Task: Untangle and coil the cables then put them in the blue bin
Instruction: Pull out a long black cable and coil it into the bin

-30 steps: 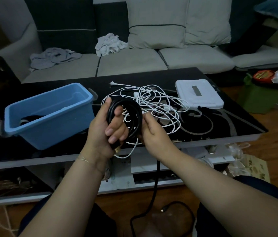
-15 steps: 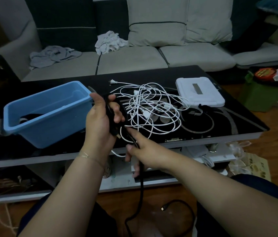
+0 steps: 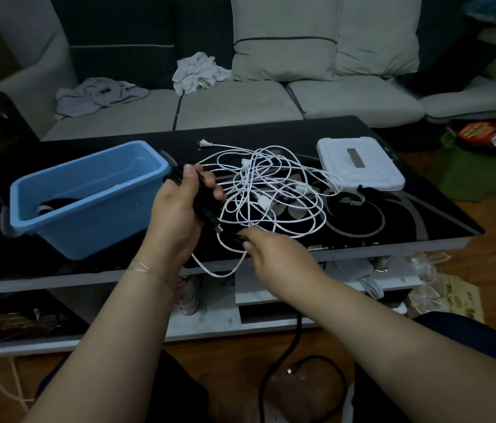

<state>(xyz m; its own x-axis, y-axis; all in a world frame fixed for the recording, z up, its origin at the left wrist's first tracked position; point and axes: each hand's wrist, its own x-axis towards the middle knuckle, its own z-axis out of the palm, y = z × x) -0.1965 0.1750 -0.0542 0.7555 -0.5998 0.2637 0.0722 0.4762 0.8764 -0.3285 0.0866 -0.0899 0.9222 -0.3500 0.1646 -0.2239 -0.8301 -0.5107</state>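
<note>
Black cable (image 3: 202,198): partly coiled, its loops gripped in the left hand (image 3: 179,209) above the front edge of the table (image 3: 408,236), just beside the right end wall of the blue bin (image 3: 88,190). The left fingers are curled fully round the bundle, and a gold-tipped plug hangs free below it. The right hand (image 3: 274,251) pinches the same cable between thumb and fingertip near the front edge; the uncoiled tail drops off the table and runs in a loop across the floor, ending in a small connector (image 3: 290,370). Risk 1: the white cables (image 3: 271,190) lie tangled at mid-table, touching or directly behind both hands, with one white loop hanging over the front edge beneath the left hand. The next winding pass may catch this loop and bind it into the black coil. Risk 2: the floor tail curls back on itself; drawing it up quickly may tighten it into a kink or knot, or snag the connector under the table edge. Risk 3: the free plug may swing and hook a white strand, dragging the pile forward off the edge. Risk 4: a loosened left grip would let the loops spring apart. The bin already holds a dark item in its left end, so space is reduced. A white box (image 3: 359,166) sits at the back right corner, well apart.
</note>
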